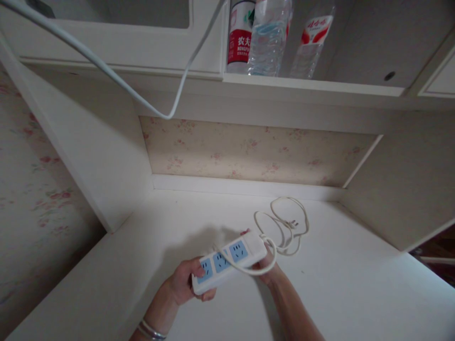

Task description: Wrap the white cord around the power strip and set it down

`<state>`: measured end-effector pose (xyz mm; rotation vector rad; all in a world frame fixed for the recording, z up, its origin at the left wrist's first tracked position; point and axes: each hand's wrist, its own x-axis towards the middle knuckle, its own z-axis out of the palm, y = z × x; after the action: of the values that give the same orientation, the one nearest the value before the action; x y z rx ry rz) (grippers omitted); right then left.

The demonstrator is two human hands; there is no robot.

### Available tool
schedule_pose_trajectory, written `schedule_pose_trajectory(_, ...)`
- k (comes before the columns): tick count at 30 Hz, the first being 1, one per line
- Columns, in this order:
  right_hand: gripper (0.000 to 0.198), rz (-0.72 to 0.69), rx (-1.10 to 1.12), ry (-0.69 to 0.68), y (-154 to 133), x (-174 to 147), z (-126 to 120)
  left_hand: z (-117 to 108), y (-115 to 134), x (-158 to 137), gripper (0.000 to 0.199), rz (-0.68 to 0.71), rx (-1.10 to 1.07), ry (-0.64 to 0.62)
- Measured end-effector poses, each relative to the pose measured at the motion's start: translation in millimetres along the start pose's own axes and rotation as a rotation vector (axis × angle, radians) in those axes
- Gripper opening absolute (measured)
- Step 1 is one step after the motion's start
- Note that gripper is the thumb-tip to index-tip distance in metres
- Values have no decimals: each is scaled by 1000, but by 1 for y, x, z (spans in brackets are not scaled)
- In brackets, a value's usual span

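A white power strip (227,261) with three blue socket panels is held tilted above the white desktop, its right end higher in the view. My left hand (188,280) grips the lower left end, thumb on top over the leftmost socket. Around the right end, my right hand (267,266) holds the strip from beneath; most of its fingers are hidden behind it. The white cord (308,227) leaves the right end, loops across the strip's face and lies in coils on the desk. Among those coils rests the plug (293,223).
The white desktop (341,279) runs between side panels, with floral wallpaper (245,150) behind. An overhead shelf holds a red-labelled bottle (240,38), a clear bottle (268,42) and another clear bottle (313,40). A pale cable (117,79) hangs in front of the cabinet.
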<state>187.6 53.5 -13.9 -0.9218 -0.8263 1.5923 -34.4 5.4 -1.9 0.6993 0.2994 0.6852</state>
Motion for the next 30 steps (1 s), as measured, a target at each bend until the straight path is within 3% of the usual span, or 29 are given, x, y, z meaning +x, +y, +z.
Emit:
schedule_pose_trajectory(4,41,-61,-12,205,-8,14,-20,2,-2,-4,33,-99,142,-39)
schedule_pose_trajectory(7,37,-163,246,310,-19,19,-31,-2,1,-3,24,-114,182,117)
schedule_pose_trajectory(10,30,-208,429,306,-28,16,-36,-7,8,1,21,-95,86,338)
schedule_pose_trajectory(12,26,-233,466,302,-31,13,-35,-8,15,3,22,-26,9,447)
schedule_pose_trajectory(16,25,-245,452,296,-27,12,-29,-8,27,5,22,272,-55,688)
schedule_pose_trajectory(19,29,-191,339,230,-18,11,-19,-15,33,4,20,488,-17,901)
schedule_pose_trajectory(21,32,-133,243,181,-10,9,-12,-24,38,-1,21,547,47,965)
schedule_pose_trajectory(27,35,79,36,13,10,4,6,-57,67,-25,33,353,407,1067)
schedule_pose_trajectory(30,35,117,28,-29,14,1,12,-74,91,-39,37,227,589,1226)
